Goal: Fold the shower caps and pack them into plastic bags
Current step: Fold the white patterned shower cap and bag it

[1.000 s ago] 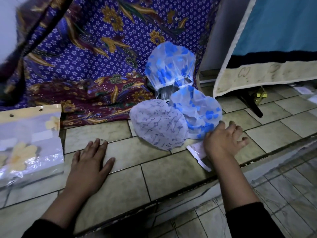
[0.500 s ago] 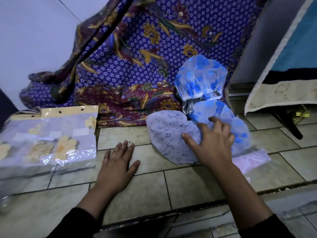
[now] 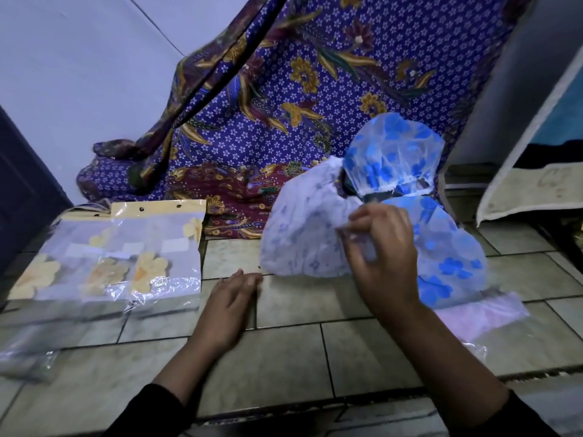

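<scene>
Crinkly white shower cap (image 3: 299,234), pinched by right hand (image 3: 383,247)

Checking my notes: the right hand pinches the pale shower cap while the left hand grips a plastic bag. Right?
Not quite. The head view shows the left hand resting open on the tiled floor, holding nothing. The right hand does pinch the pale shower cap.
</scene>
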